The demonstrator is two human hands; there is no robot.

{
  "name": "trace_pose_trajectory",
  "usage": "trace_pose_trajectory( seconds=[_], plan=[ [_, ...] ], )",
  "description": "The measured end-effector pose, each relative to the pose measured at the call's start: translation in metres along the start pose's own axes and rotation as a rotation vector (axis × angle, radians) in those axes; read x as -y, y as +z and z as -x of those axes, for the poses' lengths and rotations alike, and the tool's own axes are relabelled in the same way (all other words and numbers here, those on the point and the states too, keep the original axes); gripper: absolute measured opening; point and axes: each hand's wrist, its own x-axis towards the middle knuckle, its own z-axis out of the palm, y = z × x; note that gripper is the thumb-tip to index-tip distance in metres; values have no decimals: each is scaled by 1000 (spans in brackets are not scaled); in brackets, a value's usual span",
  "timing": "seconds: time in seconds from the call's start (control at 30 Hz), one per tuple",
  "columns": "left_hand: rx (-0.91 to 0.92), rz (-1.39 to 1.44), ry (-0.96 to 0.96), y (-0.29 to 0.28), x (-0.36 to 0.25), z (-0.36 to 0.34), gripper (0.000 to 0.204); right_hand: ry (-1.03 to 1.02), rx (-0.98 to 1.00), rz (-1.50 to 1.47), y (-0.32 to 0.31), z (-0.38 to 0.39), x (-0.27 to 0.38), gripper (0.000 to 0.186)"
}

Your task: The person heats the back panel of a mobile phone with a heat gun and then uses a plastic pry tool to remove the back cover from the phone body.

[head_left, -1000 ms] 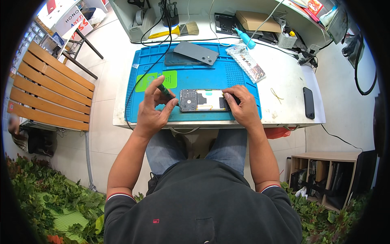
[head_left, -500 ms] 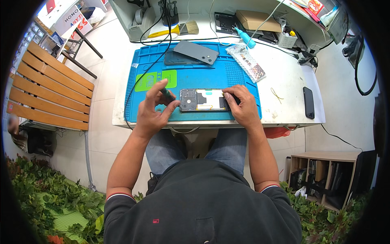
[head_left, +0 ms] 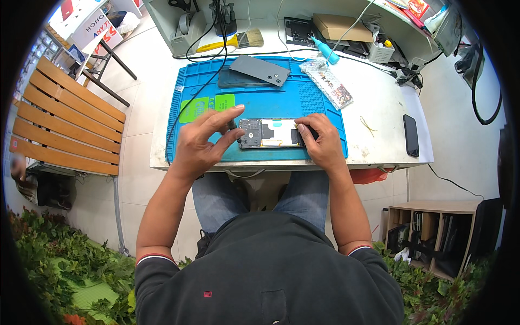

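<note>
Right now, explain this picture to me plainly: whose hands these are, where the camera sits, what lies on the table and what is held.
The camera sits on a person's head and looks down, so the round picture bends at its edges. The forearms coming up from below are that person's own. The left hand pinches a small dark tool at one end of an opened phone, and the right hand steadies the other end. The phone lies on a blue work mat on a white table. Farther back rest a grey back cover, a brush and another black phone.
</note>
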Motion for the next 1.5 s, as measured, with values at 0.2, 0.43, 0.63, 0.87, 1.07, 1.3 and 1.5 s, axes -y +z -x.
trace_pose_trajectory(
  seconds=[0.2,0.43,0.63,0.87,1.07,1.3,1.5],
  plan=[
    [27,87,-7,0,-3,-6,56,-175,-78,109,1,3,6,11],
    [44,141,-25,0,1,-5,61,-298,165,177,21,23,51,20],
    [89,125,-50,-3,-4,-6,65,-341,219,125,47,31,64,23],
    [119,51,-65,-9,-3,-5,63,-341,215,106,48,28,61,14],
    [153,85,-100,-9,-3,-5,70,-324,160,103,42,22,55,11],
    [170,150,-71,-2,16,6,90,-295,89,62,36,4,45,12],
    [-86,303,-129,15,34,27,90,-266,116,87,33,-7,45,14]
  ],
)
